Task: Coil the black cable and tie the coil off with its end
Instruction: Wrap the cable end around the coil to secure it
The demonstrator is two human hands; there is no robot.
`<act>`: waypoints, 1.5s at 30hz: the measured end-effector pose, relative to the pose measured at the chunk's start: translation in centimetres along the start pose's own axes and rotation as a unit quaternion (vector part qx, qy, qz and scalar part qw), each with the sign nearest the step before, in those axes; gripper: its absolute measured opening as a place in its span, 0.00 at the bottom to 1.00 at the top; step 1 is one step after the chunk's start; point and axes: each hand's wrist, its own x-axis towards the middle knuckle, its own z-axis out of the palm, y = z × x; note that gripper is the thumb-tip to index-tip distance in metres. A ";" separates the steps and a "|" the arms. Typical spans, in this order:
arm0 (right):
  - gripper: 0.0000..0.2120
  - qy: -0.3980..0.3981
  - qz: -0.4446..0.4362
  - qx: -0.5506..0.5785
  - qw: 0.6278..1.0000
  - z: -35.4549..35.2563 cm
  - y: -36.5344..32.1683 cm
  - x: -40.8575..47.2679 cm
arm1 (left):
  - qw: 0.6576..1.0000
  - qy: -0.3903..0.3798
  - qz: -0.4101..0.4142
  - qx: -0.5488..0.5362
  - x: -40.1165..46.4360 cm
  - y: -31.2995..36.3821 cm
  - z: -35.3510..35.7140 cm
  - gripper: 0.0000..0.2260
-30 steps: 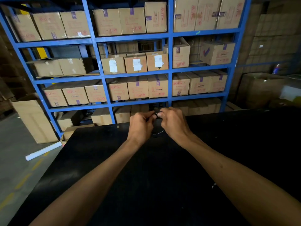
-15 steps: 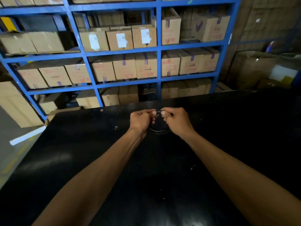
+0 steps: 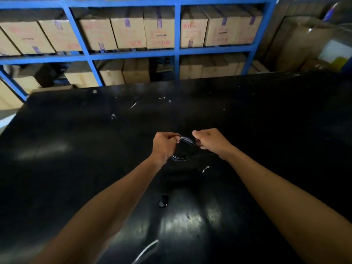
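The black cable point(image 3: 184, 156) forms a small round coil between my two hands, over the middle of the black table point(image 3: 76, 141). My left hand point(image 3: 165, 144) pinches the coil's upper left side with closed fingers. My right hand point(image 3: 210, 141) is closed on the coil's upper right side. The coil's lower arc hangs free below the hands, hard to see against the dark tabletop. I cannot make out the cable's end.
A small black object point(image 3: 163, 201) lies on the table nearer to me, and a pale streak point(image 3: 147, 251) shows at the near edge. Blue shelving point(image 3: 177, 52) full of cardboard boxes point(image 3: 125, 33) stands beyond the table's far edge.
The view has tilted down, so the table fills more of it. My hands have drawn slightly apart, and the coil between them is wider and rounder than before.
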 end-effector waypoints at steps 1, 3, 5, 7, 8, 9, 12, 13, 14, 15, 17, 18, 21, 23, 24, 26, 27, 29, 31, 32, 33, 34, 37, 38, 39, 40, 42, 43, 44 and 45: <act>0.20 0.020 0.010 -0.024 0.999 -0.3 1.2 0.3 | 1.000 0.007 -0.006 0.008 0.2 -0.8 0.3 0.07; 0.11 0.019 0.023 -0.094 0.995 -0.9 3.7 0.9 | 0.999 0.020 -0.021 0.018 0.7 -2.4 0.6 0.07; 0.08 -0.008 0.040 -0.173 0.984 -1.1 5.8 1.6 | 0.999 0.027 -0.032 0.027 1.3 -3.7 0.7 0.08; 0.09 -0.014 0.067 -0.239 0.969 -0.6 7.6 2.3 | 0.998 0.032 -0.044 0.033 2.1 -4.7 0.8 0.06; 0.10 -0.002 0.086 -0.267 0.960 -0.3 8.2 2.5 | 0.997 0.035 -0.049 0.037 2.5 -5.2 0.9 0.06; 0.11 0.015 0.112 -0.287 0.951 0.3 8.7 2.8 | 0.997 0.038 -0.055 0.040 3.0 -5.6 1.0 0.06; 0.19 0.057 0.186 -0.258 0.947 2.6 10.2 3.9 | 0.996 0.045 -0.069 0.047 4.4 -6.9 1.6 0.06; 0.22 0.057 0.210 -0.238 0.947 3.4 10.7 4.3 | 0.995 0.045 -0.070 0.051 4.8 -7.3 1.9 0.06; 0.24 0.052 0.232 -0.226 0.945 4.1 11.2 4.7 | 0.995 0.045 -0.071 0.054 5.1 -7.6 2.2 0.07; 0.25 0.045 0.248 -0.223 0.942 4.8 11.8 5.0 | 0.995 0.047 -0.072 0.057 5.4 -7.9 2.4 0.07; 0.20 0.040 0.266 -0.218 0.938 5.6 12.8 5.2 | 0.994 0.048 -0.077 0.054 5.9 -8.5 2.6 0.06; 0.16 0.045 0.267 -0.212 0.939 5.9 13.3 5.3 | 0.994 0.048 -0.080 0.049 6.1 -8.7 2.6 0.06; 0.12 0.065 0.225 -0.198 0.952 6.3 13.6 5.8 | 0.994 0.049 -0.089 0.040 6.7 -9.1 2.4 0.06; 0.10 0.073 0.158 -0.133 0.976 6.1 13.0 6.2 | 0.993 0.057 -0.098 0.026 7.1 -9.1 2.4 0.06; 0.09 0.082 0.129 -0.073 0.985 5.9 12.4 6.2 | 0.992 0.066 -0.106 0.018 7.2 -8.9 2.5 0.05; 0.07 0.110 0.090 0.038 0.989 5.2 10.8 5.9 | 0.990 0.089 -0.114 0.001 7.4 -8.3 2.7 0.05; 0.07 0.112 0.076 0.082 0.987 5.0 9.8 5.7 | 0.989 0.099 -0.110 -0.004 7.3 -7.9 2.8 0.06; 0.06 0.085 0.050 0.148 0.984 4.6 7.9 5.2 | 0.989 0.112 -0.091 -0.012 6.9 -6.8 3.0 0.06; 0.05 0.046 0.033 0.173 0.983 4.6 6.0 4.4 | 0.992 0.111 -0.063 -0.019 6.2 -5.4 3.2 0.07; 0.05 0.035 0.032 0.169 0.984 4.6 5.2 4.0 | 0.993 0.105 -0.045 -0.017 5.8 -4.7 3.3 0.08; 0.05 0.034 0.038 0.165 0.985 4.6 4.4 3.6 | 0.995 0.098 -0.025 -0.012 5.3 -3.9 3.4 0.08; 0.05 0.039 0.054 0.168 0.984 4.6 3.7 3.3 | 0.996 0.090 -0.001 -0.006 4.7 -3.0 3.5 0.09; 0.02 0.079 0.134 0.216 0.964 4.3 1.7 2.3 | 0.994 0.064 0.086 0.005 2.4 -0.6 3.8 0.09; 0.02 0.096 0.158 0.235 0.954 4.1 1.1 1.8 | 0.992 0.054 0.116 0.003 1.5 0.1 3.8 0.08; 0.03 0.109 0.176 0.258 0.944 3.9 0.7 1.5 | 0.989 0.043 0.141 0.002 0.9 0.5 3.9 0.08; 0.04 0.117 0.190 0.289 0.931 3.8 0.3 1.2 | 0.986 0.034 0.161 0.002 0.3 0.8 3.9 0.08; 0.06 0.110 0.201 0.379 0.897 3.3 -0.6 0.2 | 0.981 0.014 0.193 0.001 -1.1 1.4 3.9 0.08; 0.06 0.100 0.197 0.422 0.879 3.1 -1.1 -0.4 | 0.980 0.004 0.199 -0.006 -1.7 1.7 3.9 0.08; 0.08 0.090 0.187 0.458 0.864 2.8 -1.5 -0.9 | 0.980 -0.005 0.196 -0.017 -2.2 2.0 3.9 0.08; 0.09 0.083 0.176 0.480 0.855 2.6 -1.8 -1.4 | 0.982 -0.010 0.187 -0.031 -2.6 2.3 3.8 0.08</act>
